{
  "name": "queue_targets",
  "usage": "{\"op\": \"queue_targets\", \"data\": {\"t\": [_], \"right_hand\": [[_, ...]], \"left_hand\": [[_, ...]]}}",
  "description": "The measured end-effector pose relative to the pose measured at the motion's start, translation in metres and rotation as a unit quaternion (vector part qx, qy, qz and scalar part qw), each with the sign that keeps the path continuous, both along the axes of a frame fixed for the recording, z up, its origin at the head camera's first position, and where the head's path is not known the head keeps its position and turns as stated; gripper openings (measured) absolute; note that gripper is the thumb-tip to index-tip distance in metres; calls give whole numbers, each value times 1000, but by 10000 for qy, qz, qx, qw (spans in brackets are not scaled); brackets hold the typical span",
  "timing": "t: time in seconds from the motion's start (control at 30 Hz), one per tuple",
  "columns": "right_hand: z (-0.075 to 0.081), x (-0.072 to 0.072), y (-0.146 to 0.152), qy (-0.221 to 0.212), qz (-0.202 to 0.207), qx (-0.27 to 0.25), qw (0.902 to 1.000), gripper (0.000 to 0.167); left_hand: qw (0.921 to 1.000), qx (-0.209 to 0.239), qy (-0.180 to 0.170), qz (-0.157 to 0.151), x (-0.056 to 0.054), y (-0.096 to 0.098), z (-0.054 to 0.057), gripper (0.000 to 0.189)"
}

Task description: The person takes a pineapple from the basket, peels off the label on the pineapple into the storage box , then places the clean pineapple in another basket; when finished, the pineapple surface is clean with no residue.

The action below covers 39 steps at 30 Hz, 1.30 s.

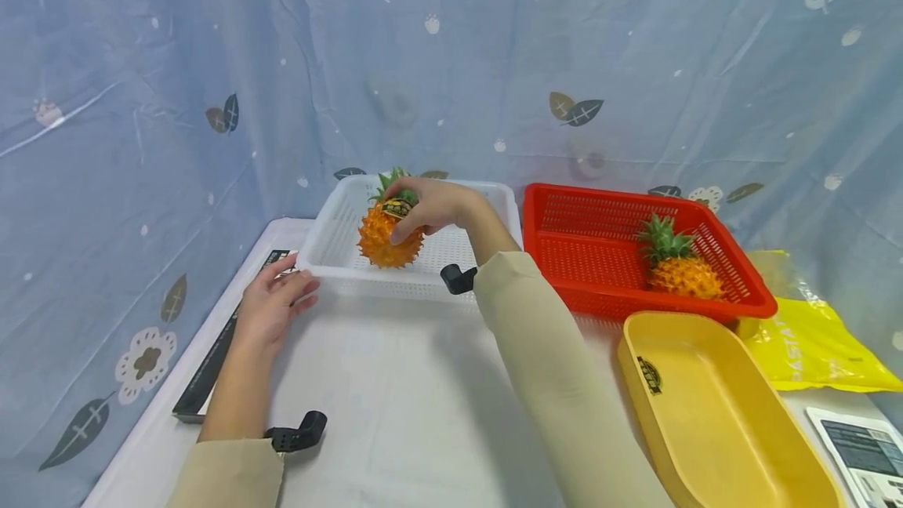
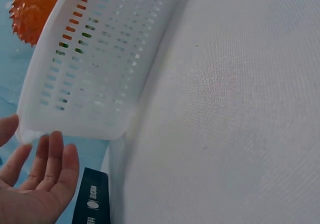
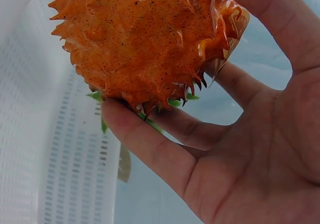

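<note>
My right hand grips an orange, spiky horned melon from above, over the white basket. A gold-and-black label shows on the fruit beside the fingers. In the right wrist view, fingers and thumb spread around the horned melon. Green leaves stick up behind it, and what they grow from is mostly hidden. My left hand is at the basket's near left corner, fingertips right at the rim. Seen from the left wrist, its fingers are loosely extended below the corner.
Right of the white basket stands a red basket holding a small pineapple. A yellow tub is in front of it, with a yellow bag and a white-and-grey device beyond. A dark box lies by the left forearm.
</note>
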State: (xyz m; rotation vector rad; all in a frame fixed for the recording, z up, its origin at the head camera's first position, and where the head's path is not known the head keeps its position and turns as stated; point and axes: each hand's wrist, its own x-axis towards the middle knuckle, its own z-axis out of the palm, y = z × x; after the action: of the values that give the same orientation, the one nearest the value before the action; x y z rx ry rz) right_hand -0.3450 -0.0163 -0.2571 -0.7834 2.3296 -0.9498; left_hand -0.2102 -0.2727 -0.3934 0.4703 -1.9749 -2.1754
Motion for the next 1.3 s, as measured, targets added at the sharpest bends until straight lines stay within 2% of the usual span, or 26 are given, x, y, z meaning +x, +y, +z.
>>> {"op": "queue_targets", "data": {"t": [0.13, 0.27, 0.53, 0.73, 1.0, 1.3], "right_hand": [[1, 7, 8, 62, -39, -145, 9999, 69], [7, 16, 14, 289, -12, -216, 9993, 68], [14, 30, 36, 363, -125, -226, 9990, 67], [21, 40, 50, 427, -199, -256, 9986, 65], [31, 56, 68, 631, -380, 24, 9973, 64], [32, 72, 87, 684, -482, 159, 9964, 64]], "left_hand": [[9997, 227, 58, 61, 2, -1, -2, 63], [9981, 524, 290, 137, 4, -3, 1, 64], [9962, 752, 441, 42, 3, -2, 1, 58], [9966, 708, 429, 52, 2, -3, 0, 59], [9968, 699, 377, -19, 0, -2, 0, 59], [9963, 755, 410, -78, -2, -1, -6, 51]]}}
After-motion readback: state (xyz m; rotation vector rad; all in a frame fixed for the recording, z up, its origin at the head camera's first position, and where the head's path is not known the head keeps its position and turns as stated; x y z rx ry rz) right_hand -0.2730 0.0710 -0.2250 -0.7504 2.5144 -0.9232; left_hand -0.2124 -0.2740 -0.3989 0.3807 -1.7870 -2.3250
